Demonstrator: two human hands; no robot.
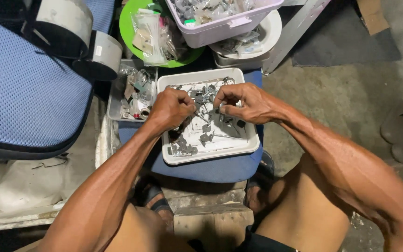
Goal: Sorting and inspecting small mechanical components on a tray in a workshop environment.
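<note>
Over one white tray (253, 144), two hands (171, 108).

Small grey metal parts (204, 122) lie scattered in a white square tray (253, 144) at the frame's centre, some pinched between fingers.

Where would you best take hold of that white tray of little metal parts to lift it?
Probably by the white tray's two short sides, one hand on each, coming from left and right. Its raised rim gives fingers an edge, and loose metal parts inside want it level. The left hand and right hand are over it now, pinching small pieces.
</note>
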